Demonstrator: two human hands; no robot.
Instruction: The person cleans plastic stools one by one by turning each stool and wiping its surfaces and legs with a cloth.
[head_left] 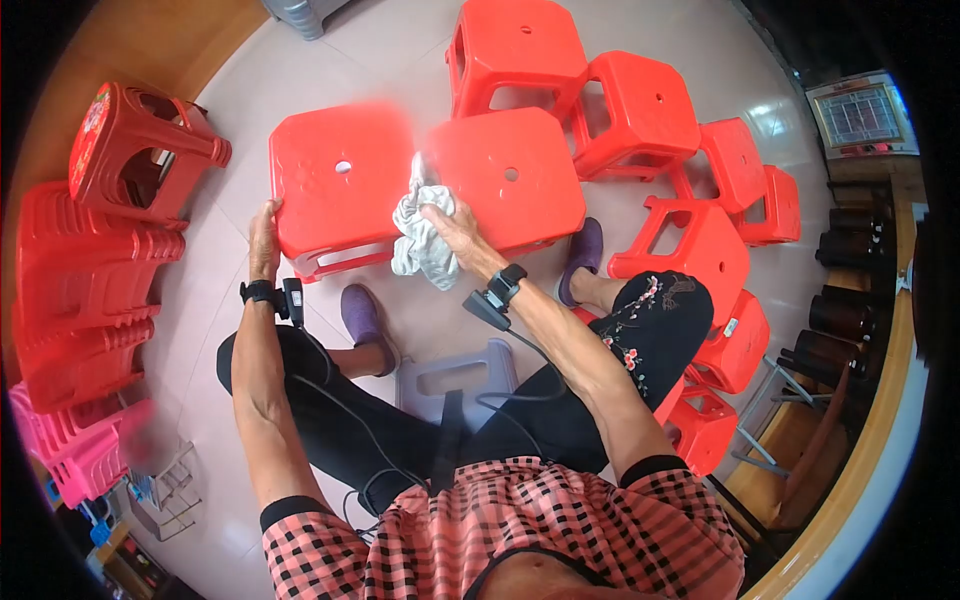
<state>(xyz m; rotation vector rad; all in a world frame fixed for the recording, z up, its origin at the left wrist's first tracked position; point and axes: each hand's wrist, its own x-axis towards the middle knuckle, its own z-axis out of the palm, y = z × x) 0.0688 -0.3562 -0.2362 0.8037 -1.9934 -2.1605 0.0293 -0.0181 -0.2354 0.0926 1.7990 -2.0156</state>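
The left hand (263, 238) has its fingers clamped on a red stool (325, 205) at its left edge, the right hand's (462, 238) on a white cloth (428, 252).

The cloth (416, 248) partly conceals the right hand (458, 234). Blur softens facing corners of the left stool (330, 212) and right stool (535, 195). Black trousers (352, 415) partly cover the grey stool (498, 366). The upper edge truncates a grey object (299, 15).

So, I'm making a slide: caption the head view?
Right hand holding a pale cloth at the facing edges of two red stools, left hand at one stool's outer edge.
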